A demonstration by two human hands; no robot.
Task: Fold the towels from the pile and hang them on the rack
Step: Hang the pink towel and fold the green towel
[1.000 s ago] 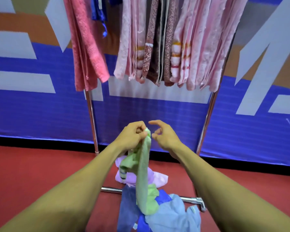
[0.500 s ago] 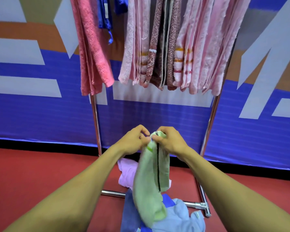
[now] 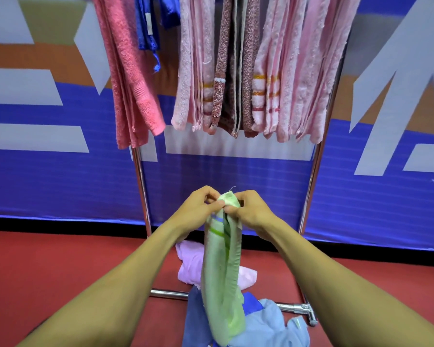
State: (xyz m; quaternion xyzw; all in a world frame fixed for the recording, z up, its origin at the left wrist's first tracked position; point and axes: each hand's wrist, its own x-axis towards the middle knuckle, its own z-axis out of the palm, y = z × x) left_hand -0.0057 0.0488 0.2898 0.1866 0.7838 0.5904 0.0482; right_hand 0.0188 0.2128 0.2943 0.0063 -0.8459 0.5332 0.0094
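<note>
Hands meet at chest height in front of a clothes rack, seen from the person's own head. The left hand (image 3: 198, 209) and the right hand (image 3: 252, 211) both pinch the top edge of a light green towel (image 3: 222, 276), fingertips almost touching each other, each grip closed tight on the cloth. The towel hangs straight down from the two grips in a long narrow fold, with a blue stripe and a green stripe crossing it just below the fingers. Its lower end reaches the pile (image 3: 256, 324) on the red floor (image 3: 48, 266), where a dark blue cloth and a pale blue cloth lie crumpled together, with a lilac cloth (image 3: 191, 264) just behind them. Both bare forearms stretch in from the bottom corners. The metal rack (image 3: 142, 186) stands just beyond the hands, its two shiny uprights either side and a low crossbar by the pile. Above, towels already hang from it: a coral pink towel (image 3: 130, 78) at the left, a small bright blue cloth beside it, then a close row of pale pink towels (image 3: 291, 78) with a darker speckled one in the middle. Behind the rack is a blue wall (image 3: 48, 181) with grey and orange shapes.
</note>
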